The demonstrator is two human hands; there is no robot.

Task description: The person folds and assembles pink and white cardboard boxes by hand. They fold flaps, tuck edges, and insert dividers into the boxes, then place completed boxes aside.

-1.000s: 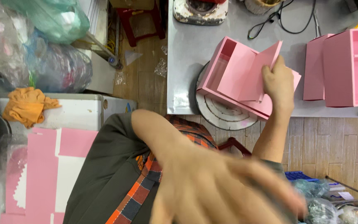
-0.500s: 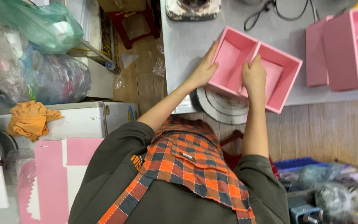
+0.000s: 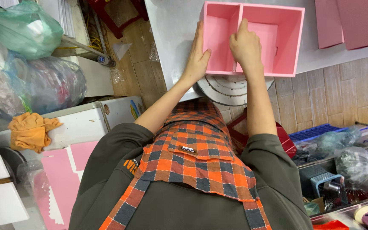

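A: Item one, hands. What do you log?

B: I log my left hand [image 3: 197, 59] flat and open, fingers straight, palm pressed to the outer left wall of the pink box [image 3: 252, 38]. My right hand [image 3: 245, 47] reaches inside the box with its fingers bent onto the inner divider, against a loose pink panel [image 3: 265, 47] standing in the larger compartment; whether it actually pinches the panel I cannot tell.

A: Item two, the box. Location?

B: On the grey counter [image 3: 171, 30], at its near edge, open side toward me, two compartments, the narrow one on the left. Its near wall slightly overhangs a round white disc [image 3: 231, 89] poking out at the counter's edge.

A: Item three, surroundings?

B: More pink box parts [image 3: 350, 21] at the counter's right end, well apart. Off the counter: an orange rag [image 3: 30, 130] on a white cabinet, pink cut sheets [image 3: 60, 179] beside it, a green plastic bag [image 3: 20, 27] at the far left.
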